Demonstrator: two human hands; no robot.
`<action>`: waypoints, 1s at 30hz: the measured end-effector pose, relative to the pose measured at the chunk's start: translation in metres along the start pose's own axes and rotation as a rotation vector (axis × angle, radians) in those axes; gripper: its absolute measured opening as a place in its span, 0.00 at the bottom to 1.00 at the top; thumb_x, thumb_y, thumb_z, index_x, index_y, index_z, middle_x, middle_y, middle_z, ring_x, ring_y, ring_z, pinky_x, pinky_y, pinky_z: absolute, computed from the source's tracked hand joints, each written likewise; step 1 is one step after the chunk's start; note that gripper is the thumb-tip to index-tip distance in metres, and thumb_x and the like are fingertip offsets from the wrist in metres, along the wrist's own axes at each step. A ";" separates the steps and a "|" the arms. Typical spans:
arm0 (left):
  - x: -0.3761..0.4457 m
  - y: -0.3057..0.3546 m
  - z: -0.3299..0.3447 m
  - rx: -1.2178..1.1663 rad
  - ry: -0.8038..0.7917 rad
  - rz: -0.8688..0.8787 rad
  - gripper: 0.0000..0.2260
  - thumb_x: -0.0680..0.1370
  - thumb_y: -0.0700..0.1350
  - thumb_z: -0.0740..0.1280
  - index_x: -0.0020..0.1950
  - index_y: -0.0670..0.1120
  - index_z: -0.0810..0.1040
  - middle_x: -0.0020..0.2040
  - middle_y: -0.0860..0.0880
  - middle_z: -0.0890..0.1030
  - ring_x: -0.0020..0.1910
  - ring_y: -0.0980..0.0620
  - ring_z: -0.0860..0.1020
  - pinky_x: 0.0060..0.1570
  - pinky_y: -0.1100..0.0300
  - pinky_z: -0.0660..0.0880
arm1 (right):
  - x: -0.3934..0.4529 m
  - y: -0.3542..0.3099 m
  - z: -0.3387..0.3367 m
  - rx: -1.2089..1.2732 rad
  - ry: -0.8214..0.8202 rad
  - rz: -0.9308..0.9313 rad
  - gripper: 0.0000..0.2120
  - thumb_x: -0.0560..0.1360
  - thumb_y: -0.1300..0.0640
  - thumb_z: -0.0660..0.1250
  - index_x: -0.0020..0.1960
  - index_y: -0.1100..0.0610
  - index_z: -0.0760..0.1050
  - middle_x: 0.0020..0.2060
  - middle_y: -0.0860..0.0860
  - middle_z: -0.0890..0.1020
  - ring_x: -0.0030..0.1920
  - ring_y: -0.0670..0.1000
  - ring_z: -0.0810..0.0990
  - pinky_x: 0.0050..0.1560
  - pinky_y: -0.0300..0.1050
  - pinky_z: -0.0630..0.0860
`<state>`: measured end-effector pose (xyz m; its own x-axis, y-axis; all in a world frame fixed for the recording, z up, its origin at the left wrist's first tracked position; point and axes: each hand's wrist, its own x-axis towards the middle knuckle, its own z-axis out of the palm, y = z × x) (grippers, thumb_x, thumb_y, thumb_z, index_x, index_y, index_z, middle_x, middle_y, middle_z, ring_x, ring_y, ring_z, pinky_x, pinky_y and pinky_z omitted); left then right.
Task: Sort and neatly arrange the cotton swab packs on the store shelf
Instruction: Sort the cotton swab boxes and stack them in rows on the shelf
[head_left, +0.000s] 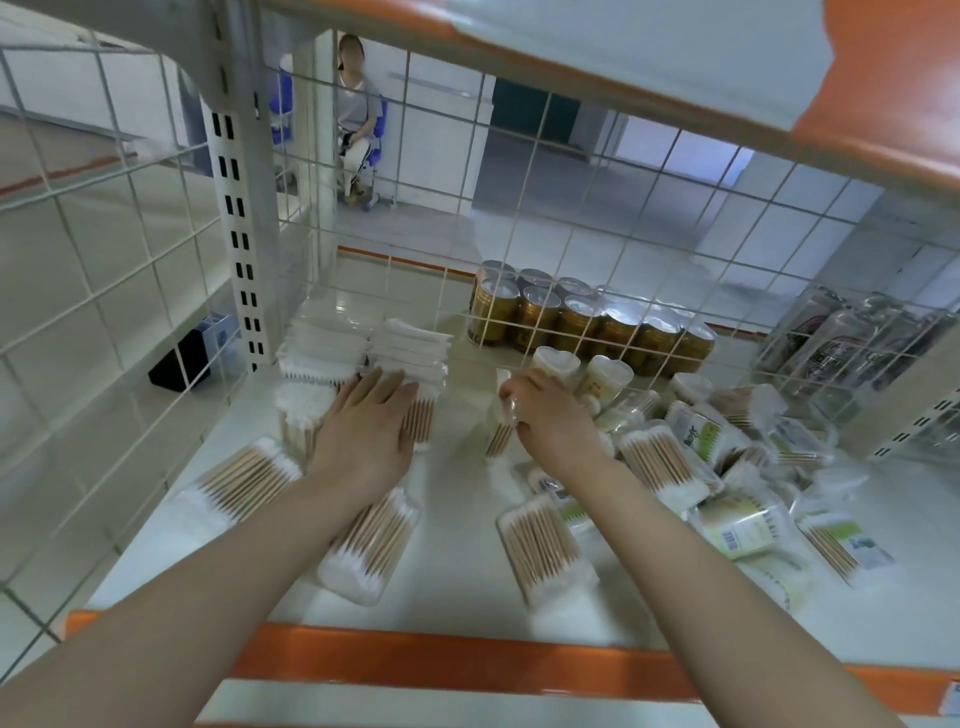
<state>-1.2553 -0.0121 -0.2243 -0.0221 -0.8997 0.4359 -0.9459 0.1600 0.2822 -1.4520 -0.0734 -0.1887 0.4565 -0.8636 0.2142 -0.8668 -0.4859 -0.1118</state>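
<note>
We see two bare forearms, no sleeves reaching the wrists. The left hand (363, 431) wears no ring or watch; the right hand (550, 415) is equally plain, no glove, no bracelet.

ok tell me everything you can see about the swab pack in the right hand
The swab pack is a clear plastic packet of wooden-stick cotton swabs, the sticks bunched side by side with white cotton tips at both ends. It stands roughly upright, its lower end at or just above the white shelf; contact is unclear. The right hand pinches its upper part, fingers curled round the top, hiding much of it. It sits between the stacked packs and the loose pile.
</note>
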 end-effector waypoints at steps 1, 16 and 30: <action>0.001 -0.001 0.000 0.004 -0.003 -0.003 0.21 0.69 0.40 0.61 0.60 0.37 0.77 0.60 0.37 0.77 0.62 0.35 0.73 0.64 0.42 0.64 | 0.003 0.000 -0.001 0.002 -0.009 -0.005 0.18 0.74 0.65 0.63 0.62 0.54 0.70 0.63 0.49 0.71 0.61 0.52 0.71 0.53 0.44 0.72; 0.015 0.005 0.004 0.079 0.027 0.063 0.20 0.70 0.44 0.56 0.52 0.35 0.80 0.51 0.36 0.81 0.52 0.34 0.79 0.53 0.38 0.71 | 0.025 0.008 0.013 0.029 0.096 -0.003 0.14 0.75 0.58 0.65 0.60 0.56 0.71 0.60 0.54 0.69 0.60 0.54 0.70 0.58 0.44 0.69; 0.023 0.003 0.005 0.132 0.040 0.087 0.15 0.68 0.42 0.60 0.46 0.39 0.83 0.47 0.41 0.83 0.45 0.41 0.83 0.42 0.45 0.78 | 0.065 0.005 0.026 -0.053 0.099 0.066 0.16 0.74 0.60 0.66 0.60 0.58 0.69 0.57 0.54 0.71 0.55 0.53 0.71 0.52 0.47 0.74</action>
<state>-1.2599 -0.0343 -0.2180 -0.0952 -0.8673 0.4886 -0.9755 0.1792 0.1280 -1.4212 -0.1359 -0.2009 0.3782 -0.8747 0.3031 -0.9050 -0.4182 -0.0777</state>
